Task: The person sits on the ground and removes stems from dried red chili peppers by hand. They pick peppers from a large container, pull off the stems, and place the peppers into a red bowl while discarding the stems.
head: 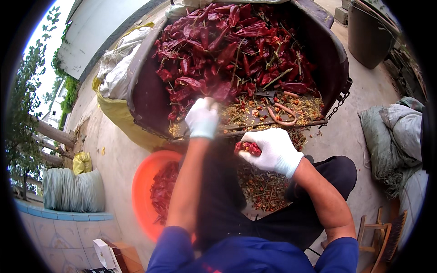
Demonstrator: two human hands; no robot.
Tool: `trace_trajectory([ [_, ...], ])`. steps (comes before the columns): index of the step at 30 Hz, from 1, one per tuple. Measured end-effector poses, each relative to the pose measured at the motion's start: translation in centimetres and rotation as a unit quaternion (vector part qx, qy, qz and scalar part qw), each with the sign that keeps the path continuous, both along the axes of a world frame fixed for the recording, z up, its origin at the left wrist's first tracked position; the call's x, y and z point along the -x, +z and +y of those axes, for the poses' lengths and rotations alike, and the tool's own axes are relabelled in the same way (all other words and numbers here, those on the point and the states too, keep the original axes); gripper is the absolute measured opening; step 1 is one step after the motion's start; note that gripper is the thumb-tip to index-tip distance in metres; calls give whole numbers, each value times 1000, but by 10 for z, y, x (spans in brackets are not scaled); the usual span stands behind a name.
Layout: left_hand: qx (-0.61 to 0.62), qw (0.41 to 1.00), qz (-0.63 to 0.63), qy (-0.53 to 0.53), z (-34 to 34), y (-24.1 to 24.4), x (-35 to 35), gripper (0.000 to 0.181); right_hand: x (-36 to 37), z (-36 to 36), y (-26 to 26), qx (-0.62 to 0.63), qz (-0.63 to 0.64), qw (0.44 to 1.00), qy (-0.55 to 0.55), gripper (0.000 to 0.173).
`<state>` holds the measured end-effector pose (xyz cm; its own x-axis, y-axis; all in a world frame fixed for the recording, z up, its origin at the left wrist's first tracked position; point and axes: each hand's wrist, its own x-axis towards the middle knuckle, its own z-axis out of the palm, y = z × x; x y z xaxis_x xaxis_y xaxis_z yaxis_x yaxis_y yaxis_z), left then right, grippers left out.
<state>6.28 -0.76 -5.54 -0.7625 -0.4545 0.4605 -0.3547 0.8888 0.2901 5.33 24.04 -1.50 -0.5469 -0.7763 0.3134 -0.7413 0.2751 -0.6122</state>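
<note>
A heap of dried red chili peppers fills a dark metal cart body before me. My left hand, in a white knit glove, is at the heap's near edge; its fingertips are blurred, and whether they grip a pepper is unclear. My right hand, also gloved, is closed around crumpled red chili pieces just in front of the cart's lip. Scissors with pink-wrapped handles lie on the cart floor among yellow seeds and stems.
By my left leg stands an orange basin with red peppers in it. Stems and chili scraps cover the ground between my legs. White sacks lean left of the cart; more sacks and a wooden chair are at right.
</note>
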Motion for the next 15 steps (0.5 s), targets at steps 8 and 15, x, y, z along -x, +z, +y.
trace_trajectory([
  [8, 22, 971, 75, -226, 55, 38, -62, 11, 2, -12, -7, 4, 110, 990, -87, 70],
  [15, -25, 956, 127, -262, 65, 45, -77, 11, -3, -14, -7, 56, 90, 991, -76, 40],
])
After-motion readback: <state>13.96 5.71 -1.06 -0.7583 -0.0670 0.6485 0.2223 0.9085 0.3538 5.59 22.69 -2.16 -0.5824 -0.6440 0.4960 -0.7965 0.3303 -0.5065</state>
